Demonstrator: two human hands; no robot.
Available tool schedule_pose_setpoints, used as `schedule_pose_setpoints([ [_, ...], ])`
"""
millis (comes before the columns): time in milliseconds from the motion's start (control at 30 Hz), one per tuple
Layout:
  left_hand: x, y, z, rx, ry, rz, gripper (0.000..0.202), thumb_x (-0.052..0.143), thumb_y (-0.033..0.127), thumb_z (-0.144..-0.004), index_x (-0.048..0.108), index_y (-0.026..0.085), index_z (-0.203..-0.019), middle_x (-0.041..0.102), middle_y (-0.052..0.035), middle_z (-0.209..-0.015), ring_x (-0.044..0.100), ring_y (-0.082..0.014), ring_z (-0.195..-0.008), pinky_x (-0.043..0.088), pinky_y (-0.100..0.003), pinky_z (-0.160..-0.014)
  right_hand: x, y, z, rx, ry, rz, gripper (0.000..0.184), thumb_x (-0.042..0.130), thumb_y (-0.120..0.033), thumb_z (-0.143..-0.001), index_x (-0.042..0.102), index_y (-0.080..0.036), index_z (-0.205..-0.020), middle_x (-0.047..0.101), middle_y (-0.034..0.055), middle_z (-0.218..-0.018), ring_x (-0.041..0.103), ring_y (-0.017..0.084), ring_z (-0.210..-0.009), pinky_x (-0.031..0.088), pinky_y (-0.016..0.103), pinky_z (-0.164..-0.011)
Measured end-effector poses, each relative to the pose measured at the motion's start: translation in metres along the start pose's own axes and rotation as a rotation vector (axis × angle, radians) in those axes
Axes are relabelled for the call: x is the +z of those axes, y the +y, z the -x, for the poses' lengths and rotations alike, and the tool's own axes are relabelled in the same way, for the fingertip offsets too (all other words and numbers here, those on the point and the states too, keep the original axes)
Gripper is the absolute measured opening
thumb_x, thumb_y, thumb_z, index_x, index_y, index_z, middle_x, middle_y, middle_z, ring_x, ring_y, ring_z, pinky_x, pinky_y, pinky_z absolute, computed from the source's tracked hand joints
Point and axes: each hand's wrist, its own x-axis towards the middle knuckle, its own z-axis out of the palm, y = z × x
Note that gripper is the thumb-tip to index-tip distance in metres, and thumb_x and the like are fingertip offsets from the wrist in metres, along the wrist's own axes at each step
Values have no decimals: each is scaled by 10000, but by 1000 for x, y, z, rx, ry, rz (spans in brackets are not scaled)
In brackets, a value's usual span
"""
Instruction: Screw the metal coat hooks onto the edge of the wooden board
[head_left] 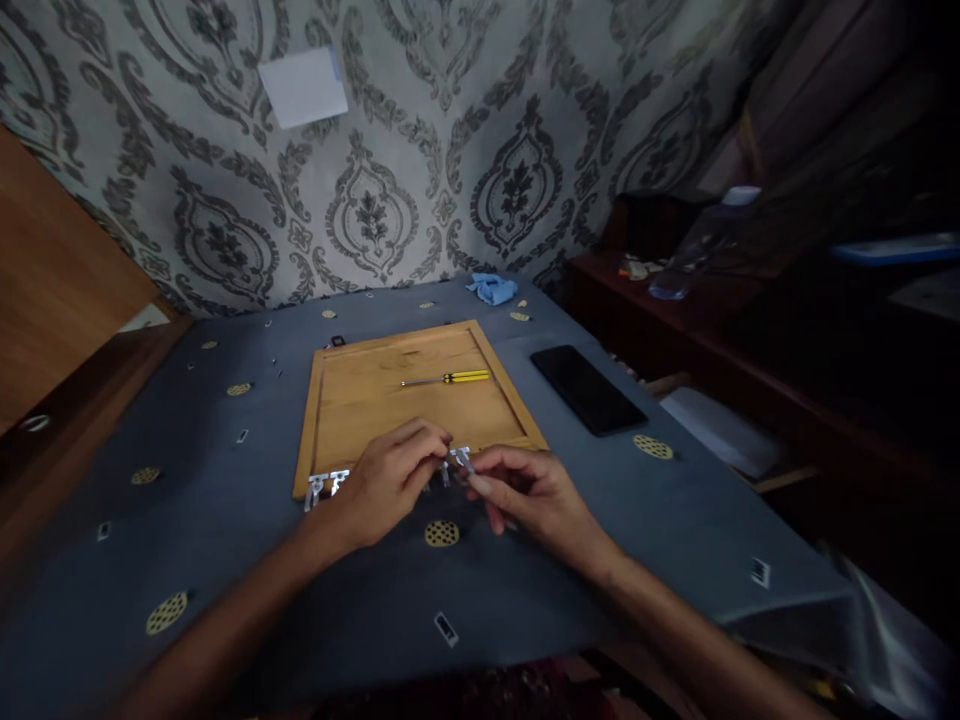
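My left hand (pixel 390 475) is closed in a pinch at the front edge of a wooden cabinet door (pixel 375 420); what its fingertips hold is too small to make out. Beside it, my right hand (pixel 536 490) has thumb and forefinger pinched on a small metal piece (pixel 466 462), perhaps part of a hinge. The two sets of fingertips nearly meet over the door's edge. Silvery metal hinges (pixel 315 488) show at the door's front left corner, partly hidden by my left hand. A yellow and black screwdriver (pixel 465 377) lies on the door panel.
A blue patterned cloth (pixel 225 560) covers the table. Right of the door lies a black phone (pixel 589 388). A crumpled blue cloth or bag (pixel 493 289) sits at the back by the wall. On a dark red surface to the right stands a clear plastic bottle (pixel 697 245).
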Motion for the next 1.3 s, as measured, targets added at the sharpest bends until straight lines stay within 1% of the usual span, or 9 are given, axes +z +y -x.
schedule_pose_setpoints([
  [100, 8, 3, -6, 29, -28, 18, 178, 501, 63, -961, 582, 211, -906, 688, -32, -1006, 670, -145, -939, 526, -266, -823, -4, -1, 2, 79, 3, -92, 371, 813, -515, -740, 653, -187, -809, 632, -35, -640, 465, 40, -396, 330, 191, -396],
  [200, 11, 5, -9, 20, -51, 15, 176, 478, 88, -973, 597, 217, -966, 686, -38, -1023, 664, -163, -963, 535, -301, -850, -12, -4, 6, 129, 16, -112, 409, 829, -531, -716, 626, -180, -767, 611, -41, -611, 425, 29, -375, 287, 188, -378],
  [333, 7, 0, -9, -71, -31, -37, 168, 478, 119, -979, 597, 213, -1051, 671, -47, -1011, 658, -188, -960, 539, -327, -835, -27, -4, 13, 139, 130, 2, 449, 819, -580, -703, 638, -175, -776, 623, -20, -642, 457, 45, -402, 281, 199, -381],
  [433, 6, -4, -9, -119, -37, -54, 129, 505, 151, -979, 594, 209, -1053, 662, -50, -1020, 651, -198, -969, 537, -344, -840, -34, 1, 17, 141, 162, 119, 460, 794, -607, -712, 653, -175, -783, 624, -10, -674, 489, 58, -442, 317, 205, -404],
  [600, 13, -2, -9, -184, -176, -25, 123, 573, 246, -984, 605, 223, -1100, 640, -55, -1101, 613, -217, -1053, 514, -399, -927, -35, 15, 17, 150, 124, 229, 428, 735, -602, -770, 658, -181, -784, 545, -37, -600, 455, 70, -442, 371, 223, -433],
  [800, 23, 0, -13, -210, -308, -106, 325, 769, 308, -854, 605, 200, -1113, 615, -76, -1172, 570, -266, -1123, 480, -442, -980, -35, 21, 11, 159, 94, 241, 334, 722, -518, -803, 661, -190, -778, 512, -46, -597, 370, 55, -421, 290, 192, -358],
  [900, 28, -1, -15, -210, -332, -133, 423, 819, 372, -805, 594, 200, -1118, 612, -79, -1176, 555, -275, -1119, 472, -446, -971, -37, 20, 10, 179, 70, 219, 327, 734, -508, -797, 657, -192, -765, 532, -38, -618, 368, 55, -434, 296, 182, -347],
  [1033, 35, -2, -19, -201, -337, -186, 444, 798, 454, -811, 597, 206, -1119, 613, -79, -1162, 543, -282, -1111, 465, -450, -957, -39, 18, 8, 227, 48, 188, 346, 751, -518, -781, 659, -185, -787, 550, -32, -646, 373, 50, -453, 314, 167, -346],
  [1300, 44, -2, -23, -241, -337, -240, 464, 823, 478, -774, 608, 185, -1062, 632, -93, -1152, 552, -297, -1095, 476, -453, -929, -41, 20, 5, 289, 27, 161, 340, 755, -507, -760, 645, -186, -786, 522, -37, -645, 393, 56, -473, 331, 163, -348],
])
